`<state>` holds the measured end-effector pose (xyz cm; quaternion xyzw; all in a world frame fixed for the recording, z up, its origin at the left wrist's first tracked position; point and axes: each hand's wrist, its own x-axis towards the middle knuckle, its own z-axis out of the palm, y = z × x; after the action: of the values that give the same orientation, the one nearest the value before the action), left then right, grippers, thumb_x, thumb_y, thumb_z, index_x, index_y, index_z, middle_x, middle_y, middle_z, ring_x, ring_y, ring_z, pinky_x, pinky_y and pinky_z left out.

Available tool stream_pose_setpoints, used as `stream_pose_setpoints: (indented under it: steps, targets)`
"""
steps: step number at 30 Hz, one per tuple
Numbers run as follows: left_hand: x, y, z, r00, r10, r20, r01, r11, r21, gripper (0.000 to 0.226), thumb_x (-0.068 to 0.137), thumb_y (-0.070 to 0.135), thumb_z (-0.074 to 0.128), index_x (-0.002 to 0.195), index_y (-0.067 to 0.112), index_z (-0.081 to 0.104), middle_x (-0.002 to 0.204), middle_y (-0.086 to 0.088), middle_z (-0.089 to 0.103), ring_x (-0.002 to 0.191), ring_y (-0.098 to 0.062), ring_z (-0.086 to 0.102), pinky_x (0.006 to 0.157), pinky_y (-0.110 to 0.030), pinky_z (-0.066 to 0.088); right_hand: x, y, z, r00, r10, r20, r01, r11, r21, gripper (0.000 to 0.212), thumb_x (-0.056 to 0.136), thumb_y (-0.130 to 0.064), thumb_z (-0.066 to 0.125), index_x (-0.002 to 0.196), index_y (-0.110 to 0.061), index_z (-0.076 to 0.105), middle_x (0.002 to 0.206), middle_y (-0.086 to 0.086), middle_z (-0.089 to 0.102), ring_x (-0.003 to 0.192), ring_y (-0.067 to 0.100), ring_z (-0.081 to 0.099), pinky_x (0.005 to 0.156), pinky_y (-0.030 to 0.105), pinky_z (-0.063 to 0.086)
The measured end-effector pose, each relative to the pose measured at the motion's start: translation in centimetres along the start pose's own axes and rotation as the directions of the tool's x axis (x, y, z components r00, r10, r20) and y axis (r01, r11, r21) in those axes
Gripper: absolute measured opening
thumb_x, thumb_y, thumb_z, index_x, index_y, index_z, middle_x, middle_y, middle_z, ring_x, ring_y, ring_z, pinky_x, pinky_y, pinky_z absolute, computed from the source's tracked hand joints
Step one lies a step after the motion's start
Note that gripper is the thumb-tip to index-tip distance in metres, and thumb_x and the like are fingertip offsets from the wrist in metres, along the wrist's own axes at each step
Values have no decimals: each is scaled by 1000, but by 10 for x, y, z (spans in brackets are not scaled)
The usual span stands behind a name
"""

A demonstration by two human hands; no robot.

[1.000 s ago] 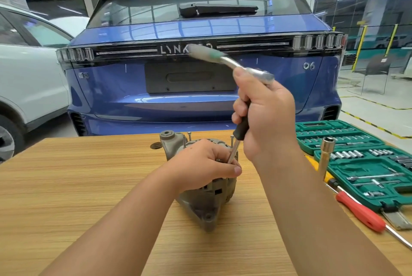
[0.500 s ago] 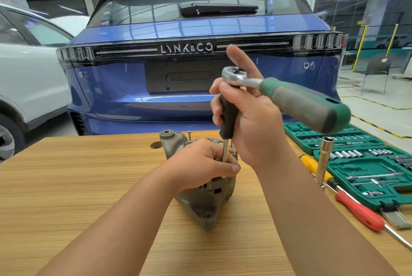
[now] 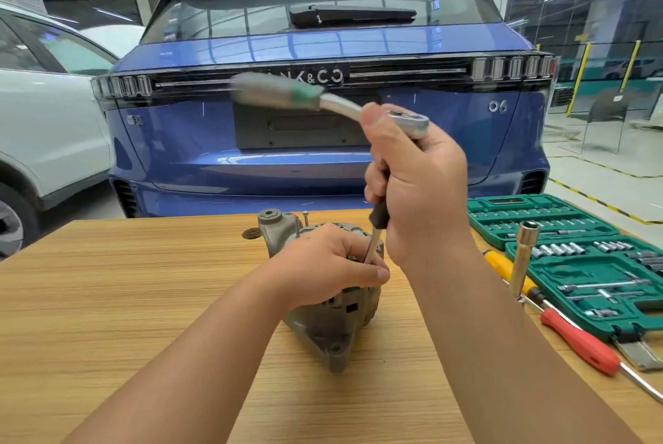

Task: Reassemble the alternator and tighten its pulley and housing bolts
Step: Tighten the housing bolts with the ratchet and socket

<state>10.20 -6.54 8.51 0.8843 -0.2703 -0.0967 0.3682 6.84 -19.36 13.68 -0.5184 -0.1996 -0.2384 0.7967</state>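
Observation:
A grey alternator stands on the wooden table. My left hand grips its top and pinches the lower end of a thin extension shaft that runs down into the housing. My right hand is wrapped round the shaft's black grip just under the ratchet head. The ratchet's green and grey handle points up and to the left and is blurred. A housing bolt sticks up at the alternator's far side.
An open green socket set lies at the right, with a chrome socket tube standing in front of it. Red and yellow screwdrivers lie beside it. A washer lies left of the alternator. A blue car is parked behind.
The ratchet handle has swung from pointing right towards me round to pointing up and left, while my right hand stayed on the shaft. My left hand has kept its hold on the alternator.

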Motion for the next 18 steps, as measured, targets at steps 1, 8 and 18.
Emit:
stream_pose_setpoints:
  steps: [1,8,18]
  targets:
    - [0,0,0,1000,3,7,-3,1000,-2,8,94,38,72,90,38,80,90,16,76,89,-7,68,91,-42,56,2,-1,-2,1000,1,-31,-2,1000,-29,18,86,-32,71,89,-16,63,59,-4,43,49,13,35,46,32,29]
    - [0,0,0,1000,-6,-8,6,1000,-16,12,90,45,72,91,37,80,94,11,77,97,-16,71,96,-49,56,5,4,-5,975,-42,217,16,993,117,38,93,-9,60,125,-30,58,78,2,57,60,14,49,55,26,44]
    - [-1,1,1,998,-26,-48,26,1000,-4,15,94,41,70,89,31,81,90,10,77,97,-22,72,94,-53,57,10,13,-9,938,-9,347,-89,960,266,45,106,-20,28,127,-32,66,88,13,61,68,23,47,54,28,45]
